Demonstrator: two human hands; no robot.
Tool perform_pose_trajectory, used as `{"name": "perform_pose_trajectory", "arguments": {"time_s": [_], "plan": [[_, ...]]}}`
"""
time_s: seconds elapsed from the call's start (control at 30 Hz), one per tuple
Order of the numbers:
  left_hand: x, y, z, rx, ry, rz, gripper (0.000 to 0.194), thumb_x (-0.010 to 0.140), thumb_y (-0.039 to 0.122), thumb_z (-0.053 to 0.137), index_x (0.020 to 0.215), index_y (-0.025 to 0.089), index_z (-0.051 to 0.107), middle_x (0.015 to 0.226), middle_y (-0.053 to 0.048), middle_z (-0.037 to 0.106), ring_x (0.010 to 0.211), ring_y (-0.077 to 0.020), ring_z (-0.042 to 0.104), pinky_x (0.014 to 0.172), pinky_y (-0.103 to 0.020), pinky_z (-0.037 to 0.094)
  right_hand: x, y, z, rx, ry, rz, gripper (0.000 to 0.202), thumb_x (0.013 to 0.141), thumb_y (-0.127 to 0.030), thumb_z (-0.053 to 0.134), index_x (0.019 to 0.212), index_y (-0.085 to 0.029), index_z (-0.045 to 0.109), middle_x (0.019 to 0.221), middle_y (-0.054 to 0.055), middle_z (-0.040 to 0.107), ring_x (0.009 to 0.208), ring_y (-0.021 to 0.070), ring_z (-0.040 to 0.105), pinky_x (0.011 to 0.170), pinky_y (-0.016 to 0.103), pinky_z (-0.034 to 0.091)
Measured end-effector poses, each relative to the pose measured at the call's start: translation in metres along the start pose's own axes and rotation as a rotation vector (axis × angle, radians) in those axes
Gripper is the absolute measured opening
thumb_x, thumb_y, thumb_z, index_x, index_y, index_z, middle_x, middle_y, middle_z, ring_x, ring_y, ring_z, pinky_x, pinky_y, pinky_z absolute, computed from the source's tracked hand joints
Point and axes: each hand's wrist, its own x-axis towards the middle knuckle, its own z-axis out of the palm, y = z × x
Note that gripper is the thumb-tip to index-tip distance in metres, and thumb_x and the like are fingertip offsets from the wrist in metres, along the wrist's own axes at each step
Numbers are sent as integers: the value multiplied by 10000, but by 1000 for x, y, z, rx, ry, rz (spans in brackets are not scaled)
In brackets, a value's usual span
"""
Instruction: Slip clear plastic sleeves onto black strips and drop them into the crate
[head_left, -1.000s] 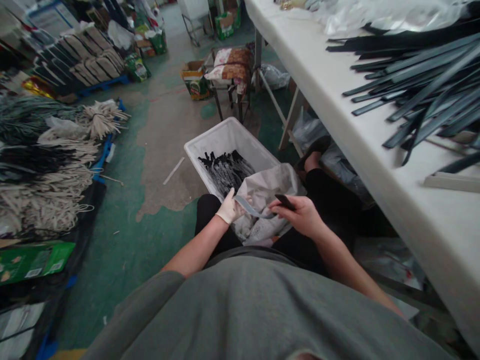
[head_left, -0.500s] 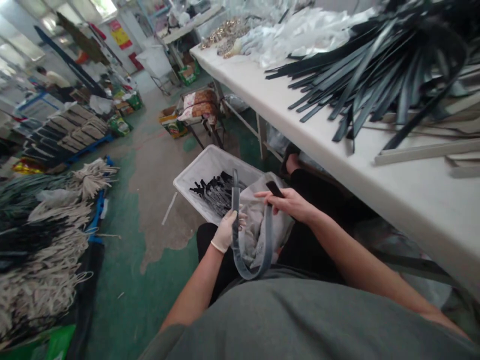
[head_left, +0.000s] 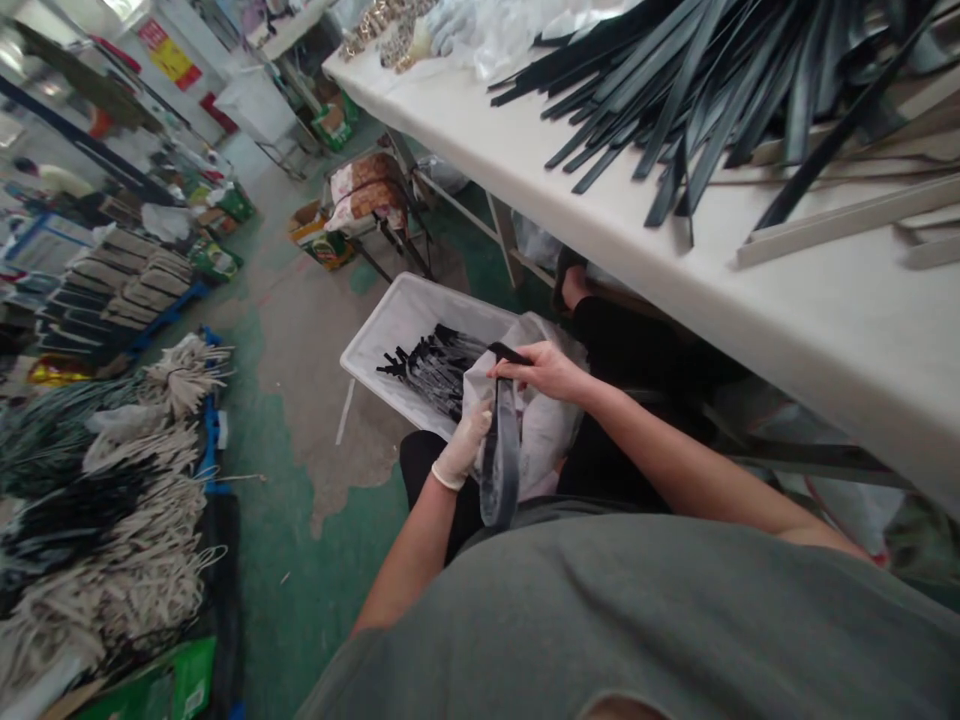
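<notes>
A dark strap (head_left: pixel 508 462) hangs in a narrow loop over my lap, its lower bend near my shirt. My bare right hand (head_left: pixel 546 371) pinches its upper end, where a black tip sticks out to the left past the fingers. Close beside it, my gloved left hand (head_left: pixel 472 432) is closed at the strap's left side, its fingertips partly hidden. Behind the hands, a whitish plastic bag (head_left: pixel 541 432) lies over the near end of a white bin (head_left: pixel 375 318). Inside the bin is a pile of dark straps (head_left: pixel 435 368) with black ends.
To the right stands a long white table (head_left: pixel 600 215) bearing a heap of black straps (head_left: pixel 675 90) and pale strips (head_left: pixel 847 222). A cushioned stool (head_left: pixel 371 190) is beyond the bin. Bundles of cord (head_left: pixel 150 540) lie along the left floor.
My right hand has moved left toward my left hand, and the wide strap loop has narrowed. Both hands still hold the strap. The view has shifted slightly.
</notes>
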Motion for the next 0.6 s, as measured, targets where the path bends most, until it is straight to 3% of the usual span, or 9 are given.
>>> {"name": "perform_pose_trajectory", "arguments": {"time_s": [0.13,0.27,0.37,0.47,0.53,0.6], "plan": [[11,2,14,352,7,290,344,800,502,699,883,169,716,818,-59,723,885,-228,668,921,-358,485,-2,-4,8,-132,52,-53,334,745,-485,747,812,-163,803,720,38,742,628,151,645,519,222,474],[9,-21,5,609,15,335,276,845,445,646,778,179,678,776,-21,688,801,-157,616,851,-290,467,-6,-9,-9,-78,223,-86,306,749,-469,737,815,-180,811,806,54,767,652,163,660,519,237,507],[1,-52,-14,539,-45,194,394,769,548,711,790,158,662,696,-6,639,638,-117,562,671,-253,454,-8,-11,-25,-44,361,-70,259,748,-435,742,789,-189,811,834,56,770,634,153,652,508,237,520],[-2,-76,-32,270,-38,58,654,726,769,616,818,124,672,633,-28,617,541,-111,538,564,-251,426,-8,-8,-34,-36,418,-34,238,750,-418,747,777,-190,806,847,62,771,663,161,665,498,231,524],[4,-81,-45,122,18,41,687,714,789,613,829,116,689,646,-47,647,556,-128,570,575,-264,451,-7,-5,-36,-44,414,-21,229,736,-407,762,773,-185,801,890,69,775,701,175,681,487,226,521],[19,-70,-62,55,103,103,592,652,690,755,820,125,696,692,-45,686,604,-138,606,621,-267,482,-7,-5,-35,-68,433,-25,229,732,-396,771,811,-183,802,941,72,777,726,183,691,487,227,522]]}}
